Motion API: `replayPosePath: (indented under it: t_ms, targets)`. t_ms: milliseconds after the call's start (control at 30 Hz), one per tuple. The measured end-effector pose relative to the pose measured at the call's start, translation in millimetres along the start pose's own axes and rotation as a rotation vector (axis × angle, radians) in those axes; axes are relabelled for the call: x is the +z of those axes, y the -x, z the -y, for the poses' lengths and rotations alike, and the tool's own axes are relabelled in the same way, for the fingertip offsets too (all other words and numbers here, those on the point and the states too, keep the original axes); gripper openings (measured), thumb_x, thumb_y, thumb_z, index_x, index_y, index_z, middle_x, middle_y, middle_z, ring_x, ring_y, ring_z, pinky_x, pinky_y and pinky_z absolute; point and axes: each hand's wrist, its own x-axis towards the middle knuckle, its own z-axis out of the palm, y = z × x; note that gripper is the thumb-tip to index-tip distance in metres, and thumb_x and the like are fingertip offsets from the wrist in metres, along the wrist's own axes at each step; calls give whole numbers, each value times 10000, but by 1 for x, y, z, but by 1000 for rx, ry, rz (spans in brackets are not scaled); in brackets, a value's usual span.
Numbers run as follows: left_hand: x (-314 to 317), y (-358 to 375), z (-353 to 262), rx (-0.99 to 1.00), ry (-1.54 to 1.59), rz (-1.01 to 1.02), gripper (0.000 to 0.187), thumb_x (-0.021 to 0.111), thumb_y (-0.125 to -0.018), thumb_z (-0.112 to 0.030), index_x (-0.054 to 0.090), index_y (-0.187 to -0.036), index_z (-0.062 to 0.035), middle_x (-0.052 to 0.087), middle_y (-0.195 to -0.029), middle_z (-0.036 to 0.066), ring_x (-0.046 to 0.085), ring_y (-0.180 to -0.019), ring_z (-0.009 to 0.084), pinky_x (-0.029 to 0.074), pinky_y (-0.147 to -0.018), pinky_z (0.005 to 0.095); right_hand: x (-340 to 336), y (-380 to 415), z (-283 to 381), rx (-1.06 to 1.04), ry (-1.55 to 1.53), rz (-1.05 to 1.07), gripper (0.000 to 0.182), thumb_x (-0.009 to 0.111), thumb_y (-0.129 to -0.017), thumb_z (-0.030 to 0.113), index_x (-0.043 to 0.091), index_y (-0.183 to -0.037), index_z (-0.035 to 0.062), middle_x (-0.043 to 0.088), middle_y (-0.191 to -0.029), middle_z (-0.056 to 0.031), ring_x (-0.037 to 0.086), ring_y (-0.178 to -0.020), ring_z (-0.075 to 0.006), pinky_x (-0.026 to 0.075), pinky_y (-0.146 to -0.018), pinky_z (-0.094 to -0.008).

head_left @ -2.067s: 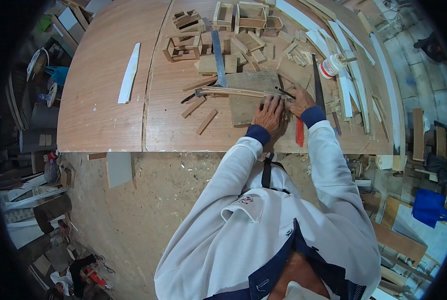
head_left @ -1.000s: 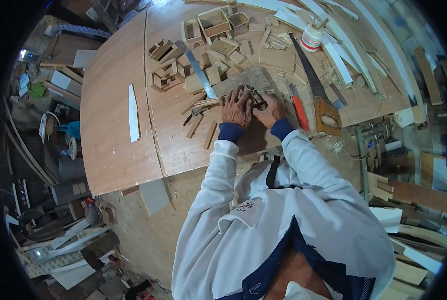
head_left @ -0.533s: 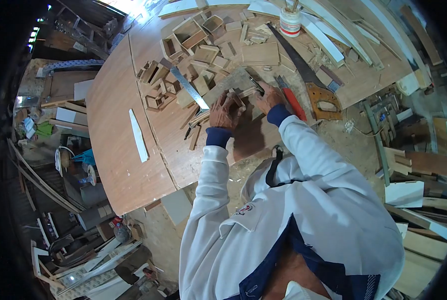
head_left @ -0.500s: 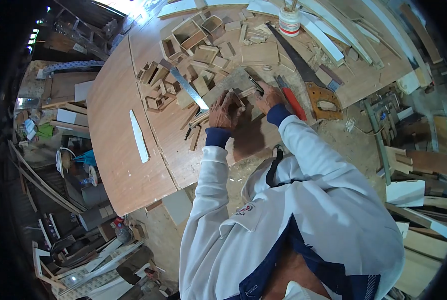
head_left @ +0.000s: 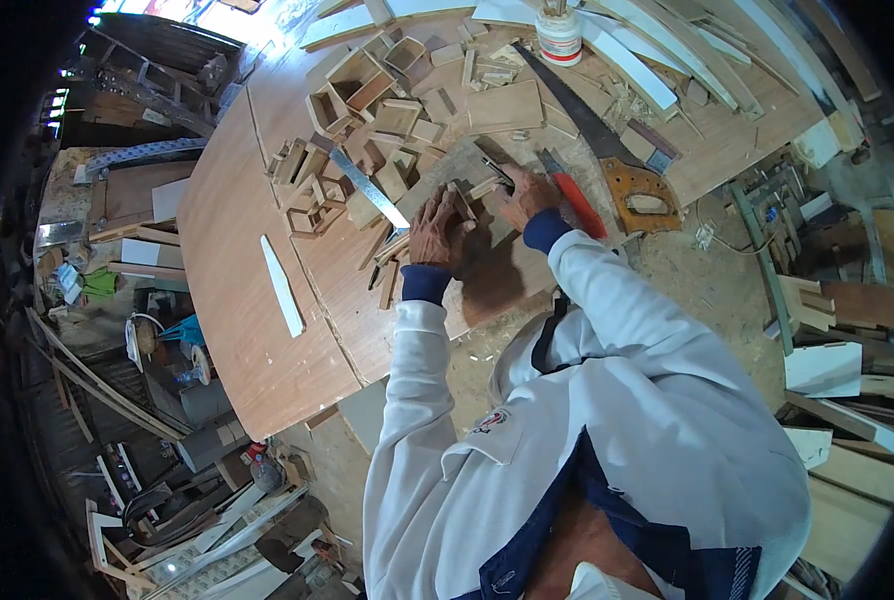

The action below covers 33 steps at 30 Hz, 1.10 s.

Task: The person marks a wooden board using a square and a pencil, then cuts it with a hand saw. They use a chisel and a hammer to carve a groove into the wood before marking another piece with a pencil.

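Note:
My left hand (head_left: 435,232) is closed on a small wooden piece (head_left: 463,204) at its fingertips, near the front of the workbench. To its right, my right hand (head_left: 529,197) grips a slim, dark, pen-like tool (head_left: 497,171) that points up and left. A thin wooden strip (head_left: 483,187) lies between the two hands; its far end is partly hidden by fingers. A steel ruler-like strip (head_left: 369,189) reaches toward my left hand from behind. Right beside my right hand is a red-handled tool (head_left: 578,207).
A handsaw (head_left: 639,190) lies to the right, its blade running toward the back. Small wooden boxes and offcuts (head_left: 397,116) crowd the middle of the bench. Behind them stands a white tub (head_left: 559,40). A white tapered strip (head_left: 282,286) rests on the left panel.
The view has shifted slightly. My left hand has moved a little toward me and lies flatter over the wooden piece. My right hand keeps its grip on the dark tool.

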Motion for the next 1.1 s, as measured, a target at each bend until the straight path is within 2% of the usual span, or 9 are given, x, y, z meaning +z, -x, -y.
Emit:
replayPosePath:
  t_ms: [400,500,600,667,700,767,800,933,1100]
  targets:
    - [2,0,1,11,-12,-5,625,620,-816,-386,438,-1334,-86,382,-1419,133,420,-1206,394,333,-1021,450,-1,1,1,12,21,-21,370,560,-823,337,598,-1137,145,646,-1003,-182,609,-932,-355,483,-818,-427]
    - [0,0,0,19,-16,6,607,630,-805,-327,442,-1334,-97,380,-1420,132,414,-1212,391,334,-1022,451,-3,1,3,25,14,-27,372,569,-817,344,599,-1125,137,643,-993,-186,602,-937,-360,479,-822,-425]
    - [-2,0,-2,15,-8,21,603,633,-787,-264,443,-1336,-106,384,-1416,134,406,-1218,391,331,-1026,452,-16,1,8,55,-51,41,349,530,-851,355,603,-1097,117,618,-1029,-221,581,-950,-379,464,-845,-433]
    - [-1,0,-1,7,-26,33,606,633,-774,-232,445,-1337,-109,389,-1412,131,404,-1219,391,326,-1031,451,-27,0,12,170,-224,33,369,459,-903,359,614,-1030,50,605,-1007,-263,573,-932,-397,458,-823,-456]
    - [-2,0,-3,2,-24,28,606,633,-774,-232,445,-1337,-109,389,-1412,131,404,-1219,391,326,-1031,451,-24,-1,6,166,-219,36,369,459,-903,359,614,-1030,50,605,-1007,-263,573,-932,-397,458,-823,-456]
    - [-5,0,-8,-10,-18,19,603,634,-777,-242,448,-1336,-111,390,-1411,132,402,-1222,392,319,-1035,452,-6,-9,-15,-355,24,-464,435,392,-941,363,619,-895,-5,615,-873,-275,589,-811,-423,471,-716,-477]
    - [-5,0,-9,-11,-15,13,603,634,-777,-242,448,-1336,-111,390,-1411,132,402,-1222,392,319,-1035,452,-8,-11,-6,-266,-205,-440,451,404,-941,357,616,-807,-18,622,-763,-240,590,-704,-426,469,-614,-469]
    - [-4,1,-9,-39,-20,20,594,631,-787,-294,464,-1326,-109,396,-1406,138,399,-1225,396,312,-1037,454,-25,8,13,-251,-226,-323,400,459,-922,341,642,-793,9,626,-715,-218,587,-638,-409,476,-583,-443]
    - [1,1,-4,-34,-20,0,600,625,-792,-365,478,-1315,-109,401,-1401,147,401,-1222,403,310,-1034,460,-4,19,7,-375,-254,-197,334,558,-866,369,680,-858,57,636,-702,-192,608,-629,-363,499,-596,-410]
